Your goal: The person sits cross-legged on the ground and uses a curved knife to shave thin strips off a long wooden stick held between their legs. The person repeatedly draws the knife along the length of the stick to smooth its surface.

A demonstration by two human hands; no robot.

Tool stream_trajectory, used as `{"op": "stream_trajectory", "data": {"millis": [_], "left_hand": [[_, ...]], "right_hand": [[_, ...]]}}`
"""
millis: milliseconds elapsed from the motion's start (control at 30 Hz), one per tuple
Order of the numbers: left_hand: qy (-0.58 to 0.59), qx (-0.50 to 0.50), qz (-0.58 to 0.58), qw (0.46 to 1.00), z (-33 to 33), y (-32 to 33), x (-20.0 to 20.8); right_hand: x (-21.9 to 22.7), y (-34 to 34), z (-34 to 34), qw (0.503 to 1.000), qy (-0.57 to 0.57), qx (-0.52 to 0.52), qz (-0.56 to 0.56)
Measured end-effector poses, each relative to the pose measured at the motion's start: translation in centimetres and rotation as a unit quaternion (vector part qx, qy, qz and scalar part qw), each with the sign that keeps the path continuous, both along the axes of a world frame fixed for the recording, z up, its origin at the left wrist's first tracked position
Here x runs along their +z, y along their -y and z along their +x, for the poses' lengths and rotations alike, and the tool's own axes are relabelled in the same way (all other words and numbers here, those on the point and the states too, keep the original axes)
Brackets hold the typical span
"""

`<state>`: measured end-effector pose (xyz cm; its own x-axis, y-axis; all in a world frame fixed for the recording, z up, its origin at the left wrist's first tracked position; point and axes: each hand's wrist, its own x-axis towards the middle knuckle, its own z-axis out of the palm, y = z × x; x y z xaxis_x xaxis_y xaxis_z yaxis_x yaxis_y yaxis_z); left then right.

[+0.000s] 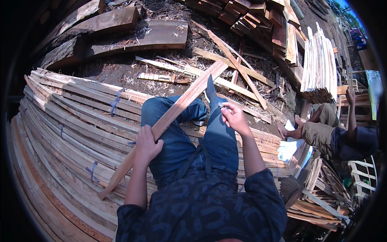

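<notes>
My left hand (148,144) is closed round a long, flat wooden slat (181,101). The slat slants across my lap, its far end raised past my knees and its near end down by the bundled strips at left. Beside my right knee a dark, pointed knife blade (211,88) stands up, close to the slat's far end. My right hand (235,119) is over the right knee with thumb and fingers pinched together, next to the blade's lower part. A small pale bit shows at its fingertips, too small to name. The knife's handle is not visible.
Tied bundles of wooden strips (76,117) lie under and left of my legs. Ahead are loose sticks, shavings, a sheath-like yellowish piece (155,77) and thick timber slabs (141,36). At right, another person (322,131) sits near an upright bundle of slats (320,66).
</notes>
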<state>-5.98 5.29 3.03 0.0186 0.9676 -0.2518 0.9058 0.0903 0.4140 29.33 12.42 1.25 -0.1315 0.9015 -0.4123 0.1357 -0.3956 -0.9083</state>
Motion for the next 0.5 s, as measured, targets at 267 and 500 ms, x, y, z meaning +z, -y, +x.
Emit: {"op": "stream_trajectory", "data": {"millis": [267, 500], "left_hand": [[-0.038, 0.02, 0.033, 0.999, 0.5, 0.2, -1.2], [-0.037, 0.018, 0.044, 0.998, 0.7, -0.1, -1.0]], "right_hand": [[1.0, -0.1, -0.7, 0.975, 0.158, 0.127, 0.092], [0.8, -1.0, 0.1, 0.996, 0.093, -0.008, 0.009]]}}
